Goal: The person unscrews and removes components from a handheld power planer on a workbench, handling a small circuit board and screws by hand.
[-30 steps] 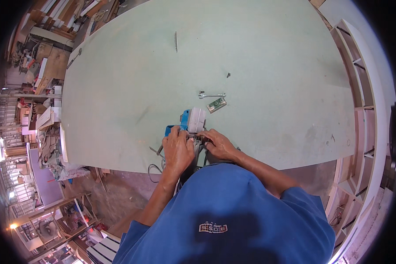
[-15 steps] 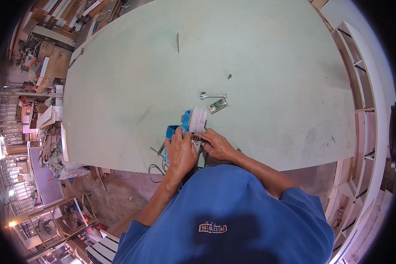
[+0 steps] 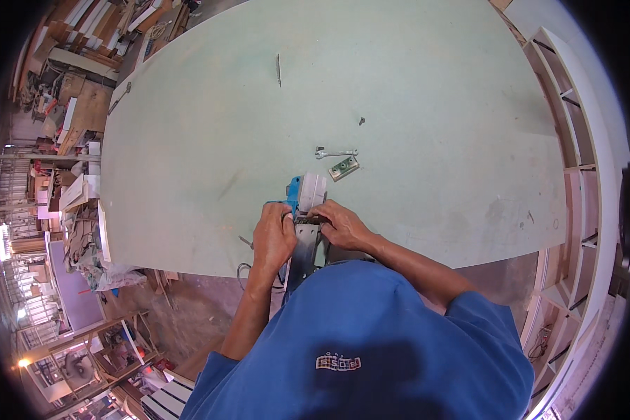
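A blue electric planer (image 3: 295, 190) with a pale grey metal plate (image 3: 314, 186) lies on the table close against my body. My left hand (image 3: 274, 232) grips its blue body on the left side, fingers curled over it. From the right, my right hand (image 3: 341, 225) has its fingertips pressed together at the gap in the tool's middle; what they pinch there is hidden. Between my hands a darker flat metal plate (image 3: 304, 246) runs toward my shirt. Just beyond the tool lie a small metal block with holes (image 3: 344, 168) and an open-end wrench (image 3: 337, 152).
A small dark screw-like piece (image 3: 362, 121) and a thin dark rod (image 3: 279, 70) lie farther out on the pale green table (image 3: 434, 140). A cord (image 3: 243, 274) loops at the near edge. A white shelf frame (image 3: 581, 210) stands right; wood scraps (image 3: 84, 105) are piled left.
My left hand has shifted slightly left and turned, uncovering the darker metal plate between my hands. The right fingertips remain at the tool's middle gap, moved slightly left.
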Available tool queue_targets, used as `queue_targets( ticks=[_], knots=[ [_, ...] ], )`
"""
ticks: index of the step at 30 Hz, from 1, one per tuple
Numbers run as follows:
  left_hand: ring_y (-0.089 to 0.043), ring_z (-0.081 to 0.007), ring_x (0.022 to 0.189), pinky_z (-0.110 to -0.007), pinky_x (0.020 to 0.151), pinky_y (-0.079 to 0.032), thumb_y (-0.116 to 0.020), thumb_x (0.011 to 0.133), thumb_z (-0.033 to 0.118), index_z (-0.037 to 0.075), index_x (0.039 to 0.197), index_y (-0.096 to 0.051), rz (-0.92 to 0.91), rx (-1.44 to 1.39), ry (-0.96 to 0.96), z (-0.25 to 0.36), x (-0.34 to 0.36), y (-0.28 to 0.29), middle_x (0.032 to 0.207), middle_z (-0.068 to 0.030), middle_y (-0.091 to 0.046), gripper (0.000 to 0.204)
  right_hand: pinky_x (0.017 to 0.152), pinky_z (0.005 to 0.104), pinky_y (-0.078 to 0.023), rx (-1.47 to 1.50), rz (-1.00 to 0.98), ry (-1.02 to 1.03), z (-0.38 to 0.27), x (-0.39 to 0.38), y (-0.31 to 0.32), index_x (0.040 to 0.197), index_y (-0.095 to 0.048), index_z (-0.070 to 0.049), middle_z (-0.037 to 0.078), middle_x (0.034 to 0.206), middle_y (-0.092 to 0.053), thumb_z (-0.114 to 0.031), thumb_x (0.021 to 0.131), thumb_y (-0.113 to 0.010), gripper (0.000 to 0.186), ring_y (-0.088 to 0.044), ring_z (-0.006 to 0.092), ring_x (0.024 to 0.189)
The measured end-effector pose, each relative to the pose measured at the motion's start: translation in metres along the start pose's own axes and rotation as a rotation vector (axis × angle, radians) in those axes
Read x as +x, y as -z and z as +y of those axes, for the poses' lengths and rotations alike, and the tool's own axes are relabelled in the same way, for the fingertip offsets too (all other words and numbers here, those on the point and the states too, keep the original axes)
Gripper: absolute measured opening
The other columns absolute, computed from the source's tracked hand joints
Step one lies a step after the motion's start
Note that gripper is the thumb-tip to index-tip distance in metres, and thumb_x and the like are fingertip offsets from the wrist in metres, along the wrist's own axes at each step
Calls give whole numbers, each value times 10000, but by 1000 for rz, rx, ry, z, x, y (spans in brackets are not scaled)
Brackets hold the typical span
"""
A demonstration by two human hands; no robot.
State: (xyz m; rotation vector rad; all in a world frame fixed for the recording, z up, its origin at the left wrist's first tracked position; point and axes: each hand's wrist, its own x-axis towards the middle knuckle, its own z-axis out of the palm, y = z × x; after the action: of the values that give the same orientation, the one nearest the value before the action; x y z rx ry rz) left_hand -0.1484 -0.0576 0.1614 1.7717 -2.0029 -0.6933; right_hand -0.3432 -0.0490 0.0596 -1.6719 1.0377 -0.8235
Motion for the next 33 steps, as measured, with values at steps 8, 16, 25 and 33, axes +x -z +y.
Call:
queue_targets(
  ticks=[8, 16, 25, 33],
  knots=[
    [-661, -376, 994, -441, 879, -523, -660, 900, 50, 24, 1050, -655, 31, 40, -47, -9, -6, 7, 1051, -181, -651, 152, 866, 430, -488, -46, -41, -38, -4, 7, 8, 1119, -647, -43, 160, 1017, -589, -45, 823, -549, 312, -586, 344, 992],
    [-605, -377, 1140, -481, 975, -444, -729, 846, 81, 52, 1091, -710, 20, 225, -190, 2, -13, -8, 1257, -176, -613, 248, 875, 444, -486, 22, -44, -12, -1, 10, 12, 1089, -675, -65, 177, 1014, -569, -54, 816, -550, 300, -582, 359, 992],
    [-612, -333, 1105, -466, 972, -412, -760, 815, 117, 28, 1006, -712, 173, 269, -124, 2, -16, -29, 1153, -148, -635, 216, 877, 425, -501, 159, -17, -67, 6, 7, 7, 1078, -677, -51, 164, 1010, -594, -32, 825, -572, 274, -607, 327, 1004],
    [-633, -310, 1056, -447, 932, -443, -757, 773, 81, 36, 844, -702, 253, 233, -106, -4, -4, -41, 1064, -122, -652, 100, 798, 421, -525, 50, 158, -260, 26, -12, -13, 1053, -701, -3, 173, 957, -678, -82, 870, -637, 209, -668, 319, 863]
  ],
)
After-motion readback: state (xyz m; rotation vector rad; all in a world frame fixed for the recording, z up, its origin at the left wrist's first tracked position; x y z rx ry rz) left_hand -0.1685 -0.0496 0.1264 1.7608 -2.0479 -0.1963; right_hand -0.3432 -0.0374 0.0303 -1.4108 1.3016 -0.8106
